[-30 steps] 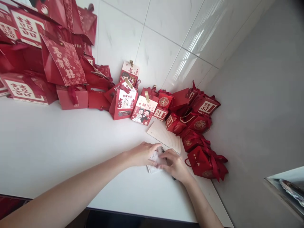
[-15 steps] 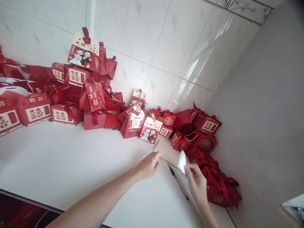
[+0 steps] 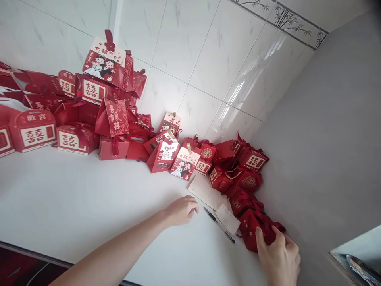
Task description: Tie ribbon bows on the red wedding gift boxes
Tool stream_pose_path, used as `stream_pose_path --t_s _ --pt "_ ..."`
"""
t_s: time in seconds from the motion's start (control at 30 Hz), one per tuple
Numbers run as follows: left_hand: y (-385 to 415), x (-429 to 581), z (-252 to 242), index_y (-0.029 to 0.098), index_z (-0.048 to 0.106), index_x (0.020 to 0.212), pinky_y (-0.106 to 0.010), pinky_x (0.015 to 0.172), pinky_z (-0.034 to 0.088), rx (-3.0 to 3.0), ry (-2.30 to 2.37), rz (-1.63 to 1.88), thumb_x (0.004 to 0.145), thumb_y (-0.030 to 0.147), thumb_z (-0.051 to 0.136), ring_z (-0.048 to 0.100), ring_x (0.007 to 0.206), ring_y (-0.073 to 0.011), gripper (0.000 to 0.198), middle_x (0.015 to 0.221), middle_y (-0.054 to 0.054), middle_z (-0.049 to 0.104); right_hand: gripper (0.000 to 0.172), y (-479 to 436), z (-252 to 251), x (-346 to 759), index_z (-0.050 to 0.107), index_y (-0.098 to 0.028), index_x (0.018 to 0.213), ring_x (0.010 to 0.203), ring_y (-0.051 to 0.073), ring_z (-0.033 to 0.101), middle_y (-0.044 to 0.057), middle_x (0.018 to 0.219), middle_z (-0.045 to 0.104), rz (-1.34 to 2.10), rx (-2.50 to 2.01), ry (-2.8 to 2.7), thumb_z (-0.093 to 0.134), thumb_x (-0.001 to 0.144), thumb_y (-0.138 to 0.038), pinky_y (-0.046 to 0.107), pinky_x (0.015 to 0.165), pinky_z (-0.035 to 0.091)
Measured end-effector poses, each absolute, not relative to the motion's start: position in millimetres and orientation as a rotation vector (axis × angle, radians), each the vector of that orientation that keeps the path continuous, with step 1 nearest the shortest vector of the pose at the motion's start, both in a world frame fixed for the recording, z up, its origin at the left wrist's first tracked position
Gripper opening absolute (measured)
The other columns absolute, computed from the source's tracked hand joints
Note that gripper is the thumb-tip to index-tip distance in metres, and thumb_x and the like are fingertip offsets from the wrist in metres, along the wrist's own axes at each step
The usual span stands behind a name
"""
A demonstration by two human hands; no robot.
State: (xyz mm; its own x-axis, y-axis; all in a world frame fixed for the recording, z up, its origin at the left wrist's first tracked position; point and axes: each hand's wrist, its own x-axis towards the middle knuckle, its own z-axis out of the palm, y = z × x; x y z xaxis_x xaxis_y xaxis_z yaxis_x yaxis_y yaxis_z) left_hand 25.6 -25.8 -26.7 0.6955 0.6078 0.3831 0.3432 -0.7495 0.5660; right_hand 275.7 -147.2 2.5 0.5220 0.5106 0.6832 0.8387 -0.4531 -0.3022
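Note:
My right hand [image 3: 279, 256] is at the front end of the right-hand row, its thumb and fingers around the top of a red gift box [image 3: 249, 230] with dark red ribbons. The hand hides part of that box. Over the white table, my left hand [image 3: 182, 209] hangs with loosely curled fingers and nothing visible in them. A small white paper slip [image 3: 228, 218] lies beside the gift box, overlapping a lined notepad sheet [image 3: 206, 191]. Between the slip and my left hand is a black pen [image 3: 219, 225], lying at a slant.
Red gift boxes [image 3: 73, 139] are stacked along the tiled wall [image 3: 184, 47] on the left. Smaller ones, including a box with a cartoon couple [image 3: 185, 165], stand mid-table. More line the grey wall [image 3: 309, 139] at right. The white table [image 3: 98, 198] has its front edge at lower left.
My right hand has let go of the white paper slip, now lying on the table, and moved right and down to the red gift box. My left hand has shifted slightly left.

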Motion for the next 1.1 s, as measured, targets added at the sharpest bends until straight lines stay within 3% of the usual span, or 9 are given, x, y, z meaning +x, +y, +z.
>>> stream_pose_path --t_s 0.07,0.17,0.33,0.47,0.53,0.67,0.83,1.0,1.1 --pt "-24.6 25.6 -26.8 0.018 0.058 0.076 -0.03 0.083 0.046 2.449 0.721 0.763 0.075 0.003 0.04 0.056 0.092 -0.0182 0.023 0.086 -0.004 0.064 0.073 -152.7 -8.0 284.9 0.055 -0.008 0.11 0.092 0.047 0.049 0.027 0.107 0.046 -0.59 -2.251 -1.057 0.035 0.073 -0.068 0.058 0.068 0.042" --pt "-23.3 26.0 -27.2 0.018 0.058 0.075 -0.032 0.083 0.045 2.436 0.72 0.753 0.075 0.004 0.04 0.056 0.092 -0.0188 0.023 0.087 -0.004 0.065 0.079 -153.4 -21.5 293.7 0.052 -0.006 0.107 0.104 0.048 0.043 0.029 0.11 0.041 -0.601 -2.183 -1.138 0.029 0.072 -0.073 0.057 0.076 0.041" --pt "-25.5 25.6 -27.8 0.018 0.058 0.077 -0.033 0.083 0.045 2.408 0.706 0.777 0.074 0.004 0.042 0.057 0.092 -0.0202 0.021 0.089 -0.005 0.066 0.068 -152.9 -12.8 290.2 0.051 -0.011 0.102 0.1 0.045 0.045 0.025 0.099 0.046 -0.509 -2.156 -1.103 0.043 0.068 -0.069 0.053 0.067 0.046" --pt "-27.6 27.3 -27.5 0.019 0.059 0.078 -0.032 0.084 0.045 2.348 0.689 0.843 0.071 0.003 0.046 0.058 0.09 -0.0197 0.021 0.087 -0.004 0.066 0.057 -157.4 20.8 255.1 0.052 -0.012 0.105 0.108 0.046 0.038 0.028 0.116 0.04 -0.864 -1.938 -1.053 0.052 0.071 -0.058 0.062 0.084 0.036" --pt "-24.5 26.8 -25.7 0.019 0.061 0.074 -0.03 0.085 0.045 2.279 0.685 0.896 0.068 0.002 0.048 0.058 0.09 -0.0193 0.022 0.084 -0.003 0.066 0.062 -154.6 38.1 226.8 0.05 -0.011 0.111 0.113 0.043 0.036 0.026 0.117 0.041 -0.888 -1.731 -1.13 0.057 0.07 -0.058 0.058 0.09 0.036" --pt "-4.2 12.1 -19.4 0.018 0.062 0.075 -0.029 0.082 0.046 2.0 0.82 1.12 0.069 0.005 0.047 0.06 0.087 -0.0188 0.02 0.085 -0.003 0.067 0.062 -119.0 50.1 174.6 0.046 -0.012 0.114 0.109 0.036 0.04 0.02 0.109 0.046 -0.613 -1.399 -1.494 0.058 0.073 -0.057 0.052 0.09 0.038" --pt "26.8 -24.3 -17.3 0.017 0.058 0.081 -0.032 0.085 0.044 1.454 1.157 1.528 0.076 0.014 0.034 0.06 0.092 -0.019 0.024 0.092 -0.007 0.066 0.056 -53.4 11.3 143.3 0.035 -0.019 0.122 0.108 0.028 0.045 0.013 0.115 0.042 -0.013 -1.117 -2.015 0.057 0.077 -0.043 0.046 0.09 0.043" --pt "39.7 -35.3 -20.9 0.017 0.057 0.072 -0.032 0.073 0.048 1.154 1.196 1.602 0.072 0.02 0.036 0.063 0.079 -0.0194 0.021 0.085 -0.007 0.067 0.063 -42.1 -20.8 138.3 0.022 -0.021 0.133 0.129 0.029 0.026 0.014 0.136 0.021 0.164 -1.143 -2.054 0.054 0.081 -0.037 0.048 0.101 0.034" --pt "39.7 -26.4 -20.8 0.017 0.059 0.073 -0.03 0.068 0.048 1.115 1.13 1.541 0.071 0.025 0.042 0.063 0.078 -0.0197 0.019 0.083 -0.006 0.068 0.075 -47.3 -22.7 148.8 0.012 -0.023 0.137 0.131 0.03 0.022 0.014 0.14 0.019 0.271 -1.136 -2.045 0.058 0.079 -0.037 0.05 0.103 0.029"
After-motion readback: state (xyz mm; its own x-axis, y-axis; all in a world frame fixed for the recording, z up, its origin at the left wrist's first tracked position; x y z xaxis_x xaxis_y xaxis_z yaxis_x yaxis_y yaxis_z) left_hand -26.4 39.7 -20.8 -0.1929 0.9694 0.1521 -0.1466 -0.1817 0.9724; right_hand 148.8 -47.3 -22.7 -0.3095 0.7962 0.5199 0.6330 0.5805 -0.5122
